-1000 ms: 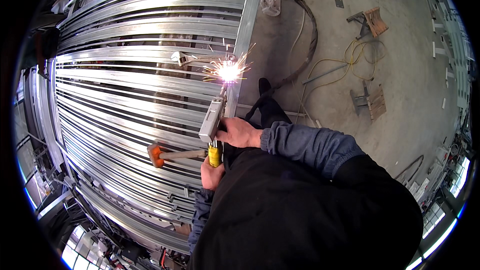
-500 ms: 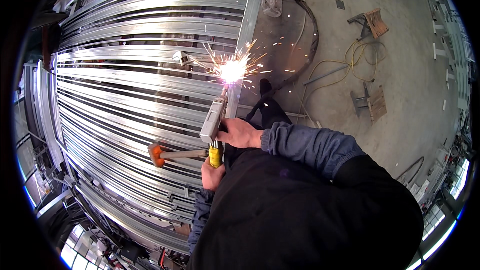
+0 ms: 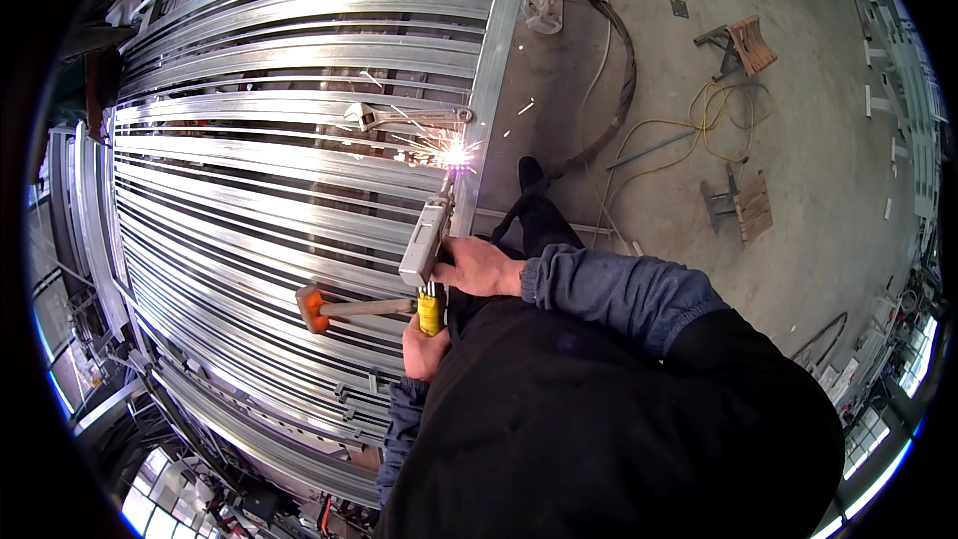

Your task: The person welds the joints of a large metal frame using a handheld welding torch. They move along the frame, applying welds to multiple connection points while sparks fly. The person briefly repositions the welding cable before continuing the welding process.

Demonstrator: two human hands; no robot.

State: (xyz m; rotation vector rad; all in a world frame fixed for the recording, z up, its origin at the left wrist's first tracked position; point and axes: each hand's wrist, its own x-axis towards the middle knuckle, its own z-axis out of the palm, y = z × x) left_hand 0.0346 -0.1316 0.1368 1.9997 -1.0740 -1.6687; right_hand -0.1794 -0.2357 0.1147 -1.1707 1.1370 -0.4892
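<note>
My right hand (image 3: pixel 479 267) is closed around a grey, box-shaped welding gun (image 3: pixel 424 245). Its nozzle points away from me to a bright weld spot throwing sparks, where a bar meets the edge rail (image 3: pixel 489 70) of a metal frame (image 3: pixel 249 155). Below the gun, my left hand (image 3: pixel 424 349) is wrapped round a yellow-wrapped grip (image 3: pixel 430 310) at the gun's rear end. A hammer (image 3: pixel 364 308) with an orange head lies across the bars, its handle end hidden by the yellow grip. Just beyond the sparks, an adjustable wrench (image 3: pixel 409 117) rests on the bars.
On the floor to the right are two small wooden-topped stools (image 3: pixel 750 45), a yellow cable (image 3: pixel 707 115) and a grey bar (image 3: pixel 651 149). A thick dark hose (image 3: pixel 627 70) curves past my foot (image 3: pixel 531 174). A clear plastic bag (image 3: pixel 543 6) lies near the frame's far corner.
The spark burst has shrunk and dimmed, and the whole wrench handle now shows. Both hands and the welding gun stay almost exactly where they were.
</note>
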